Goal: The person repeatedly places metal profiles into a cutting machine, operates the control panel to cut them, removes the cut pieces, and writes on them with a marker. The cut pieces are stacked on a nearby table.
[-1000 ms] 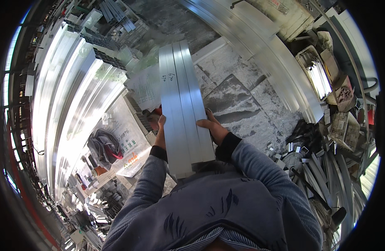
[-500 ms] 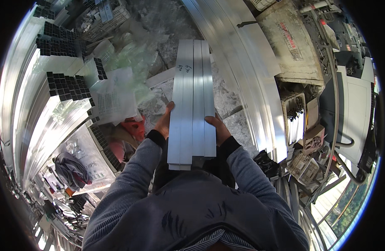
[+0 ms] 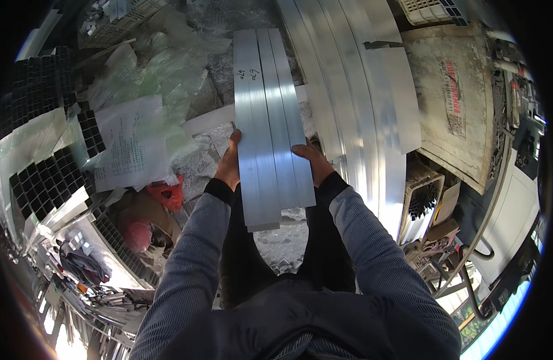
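Observation:
Between both hands I carry a bundle of silvery aluminium profiles, several flat bars side by side, with handwriting near the far end. The near ends are uneven, the left ones sticking out closer to my body. My left hand grips the bundle's left edge, its thumb on the edge and the other fingers hidden beneath. On the opposite edge my right hand is closed, thumb over the top face, fingers underneath. The floor shows between my legs below the bundle.
Long aluminium profiles lie to the right, beside a worn pale board. Stacked square tubes show dark open ends at left. Near them are a printed sheet, a red plastic bag and clear plastic film. A crate holds more profiles.
My view has shifted, with my legs and the floor between them now showing. The bundle has tilted slightly, its far end farther left; both hands keep their hold.

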`<state>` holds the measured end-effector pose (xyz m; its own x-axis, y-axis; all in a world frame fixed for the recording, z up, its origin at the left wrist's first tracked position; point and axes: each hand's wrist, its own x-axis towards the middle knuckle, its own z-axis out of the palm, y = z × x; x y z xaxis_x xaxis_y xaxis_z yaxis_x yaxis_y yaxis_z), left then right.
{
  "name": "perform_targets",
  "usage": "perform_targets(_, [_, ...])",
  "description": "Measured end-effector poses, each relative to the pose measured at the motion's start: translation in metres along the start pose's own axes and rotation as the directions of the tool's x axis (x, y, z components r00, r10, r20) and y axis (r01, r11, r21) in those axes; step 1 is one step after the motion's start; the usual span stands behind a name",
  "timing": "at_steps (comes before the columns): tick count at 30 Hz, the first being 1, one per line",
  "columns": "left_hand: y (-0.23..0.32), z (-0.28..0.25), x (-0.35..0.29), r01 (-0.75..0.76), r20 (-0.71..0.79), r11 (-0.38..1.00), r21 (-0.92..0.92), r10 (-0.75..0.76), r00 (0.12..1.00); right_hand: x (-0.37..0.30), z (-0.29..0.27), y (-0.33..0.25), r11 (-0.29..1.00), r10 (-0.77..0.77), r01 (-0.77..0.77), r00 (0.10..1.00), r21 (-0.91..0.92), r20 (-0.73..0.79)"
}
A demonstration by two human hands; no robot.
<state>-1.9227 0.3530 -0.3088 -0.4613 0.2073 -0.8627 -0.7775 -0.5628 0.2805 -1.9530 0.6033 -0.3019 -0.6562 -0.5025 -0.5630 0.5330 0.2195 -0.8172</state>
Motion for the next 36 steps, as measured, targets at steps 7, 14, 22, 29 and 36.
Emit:
perform_targets(7, [0.014, 0.006, 0.168, -0.176, -0.093, 0.972, 0.153, 0.192, 0.977, 0.144, -0.102, 0.043, 0.824, 0.182, -0.197, 0.980, 0.531, 0.081])
perform_targets(14, [0.001, 0.000, 0.282, -0.182, -0.004, 0.971, -0.153, 0.184, 0.983, 0.213, -0.148, 0.094, 0.884, 0.209, -0.210, 0.977, 0.418, 0.048])
perform_targets(22, [-0.031, -0.022, 0.318, -0.185, 0.058, 0.982, -0.036, 0.186, 0.981, 0.176, -0.151, 0.136, 0.881, 0.374, -0.330, 0.925, 0.339, -0.072])
perform_targets(29, [-0.039, -0.019, 0.331, -0.251, -0.024, 0.819, 0.515, 0.306, 0.952, 0.128, -0.141, 0.169, 0.907, 0.418, -0.422, 0.892, 0.013, -0.175])
perform_targets(36, [-0.057, -0.022, 0.345, -0.350, 0.056, 0.816, 0.459, 0.367, 0.929, 0.103, -0.141, 0.205, 0.750, 0.545, -0.607, 0.792, -0.261, -0.275])
